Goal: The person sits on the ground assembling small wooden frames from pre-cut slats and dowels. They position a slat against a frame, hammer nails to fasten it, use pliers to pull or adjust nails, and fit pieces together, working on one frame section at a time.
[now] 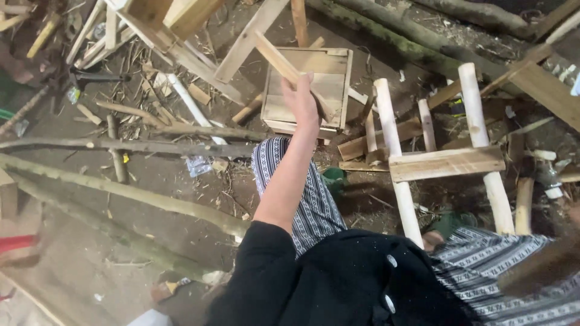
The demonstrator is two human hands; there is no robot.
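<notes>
- Wooden slat [279, 60]: your left hand [302, 102] is clenched around its lower end, holding it out slanting up-left above the small wooden box frame [335, 72].
- Your right hand is out of view.
- Peeled-pole ladder frame [447, 162] lies to the right, apart from it.

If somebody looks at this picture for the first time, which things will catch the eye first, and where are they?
In the middle, the left hand reaches forward and grips a pale wooden slat above a small square wooden frame on the dirt floor. To the right lies a ladder-like piece of peeled round poles joined by a flat board. Long rough branches cross the ground on the left.
</notes>
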